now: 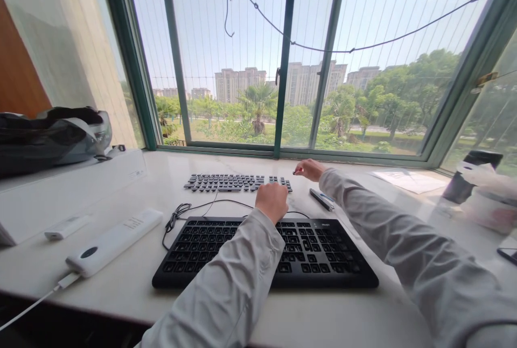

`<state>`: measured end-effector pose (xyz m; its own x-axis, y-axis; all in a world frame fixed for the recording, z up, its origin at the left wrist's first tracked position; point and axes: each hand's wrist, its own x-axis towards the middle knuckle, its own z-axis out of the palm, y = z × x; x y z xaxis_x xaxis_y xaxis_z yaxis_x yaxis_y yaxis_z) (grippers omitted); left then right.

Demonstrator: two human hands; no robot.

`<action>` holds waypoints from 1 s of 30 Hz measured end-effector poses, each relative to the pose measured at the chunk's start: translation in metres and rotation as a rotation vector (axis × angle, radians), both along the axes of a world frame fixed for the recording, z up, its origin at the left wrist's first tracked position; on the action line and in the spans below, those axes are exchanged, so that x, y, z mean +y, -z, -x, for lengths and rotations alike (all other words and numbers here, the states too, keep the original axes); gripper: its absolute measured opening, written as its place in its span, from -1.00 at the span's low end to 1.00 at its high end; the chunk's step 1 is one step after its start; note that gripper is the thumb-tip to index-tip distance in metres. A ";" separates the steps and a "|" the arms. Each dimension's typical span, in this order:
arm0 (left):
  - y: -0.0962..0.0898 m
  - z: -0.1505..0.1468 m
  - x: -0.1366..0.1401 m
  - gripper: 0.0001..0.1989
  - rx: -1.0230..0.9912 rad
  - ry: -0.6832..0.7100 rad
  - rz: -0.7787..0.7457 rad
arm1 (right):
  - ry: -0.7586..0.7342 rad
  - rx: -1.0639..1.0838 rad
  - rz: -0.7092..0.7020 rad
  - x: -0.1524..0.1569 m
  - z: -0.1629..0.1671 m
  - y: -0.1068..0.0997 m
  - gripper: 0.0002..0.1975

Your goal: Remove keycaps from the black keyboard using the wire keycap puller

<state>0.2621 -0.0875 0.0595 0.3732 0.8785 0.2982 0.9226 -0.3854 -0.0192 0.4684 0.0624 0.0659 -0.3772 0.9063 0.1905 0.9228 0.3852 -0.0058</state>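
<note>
A black keyboard [331, 278] with its keycaps off lies flat on the ledge, its sockets bare. Beyond it, loose black keycaps [226, 182] are laid out in keyboard-like rows. My left hand [272, 201] is closed over the keyboard's far edge, close to the rows; its curled fingers face away, so what they hold, if anything, is hidden. At the right end of the rows, my right hand [310, 169] pinches a small dark keycap [294, 173] between its fingertips. A dark pen-like tool [322, 200] lies just below the right hand. My left forearm covers part of the keyboard.
A black cable [176, 213] lies coiled behind the keyboard's left corner. On the left are a white power strip [115, 241], a small white box [68, 227] and a dark bag [52, 135]. Paper [407, 180] and a plastic-wrapped container [490, 202] sit right, below the window.
</note>
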 end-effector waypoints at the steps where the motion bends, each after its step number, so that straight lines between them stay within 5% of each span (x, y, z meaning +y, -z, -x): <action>1: 0.000 -0.001 0.000 -0.74 -0.003 0.021 -0.005 | -0.030 0.009 -0.005 -0.017 -0.006 -0.002 -0.74; 6: 0.003 -0.007 -0.003 -0.70 -0.039 0.196 -0.051 | -0.269 0.144 -0.004 -0.116 -0.038 0.000 -0.69; 11: 0.005 -0.012 -0.010 -0.64 -0.070 0.369 -0.050 | -0.293 0.265 0.093 -0.176 -0.051 0.009 -0.65; 30: 0.010 -0.015 -0.018 -0.61 0.018 0.642 -0.026 | -0.363 0.106 0.172 -0.191 -0.037 0.009 -0.79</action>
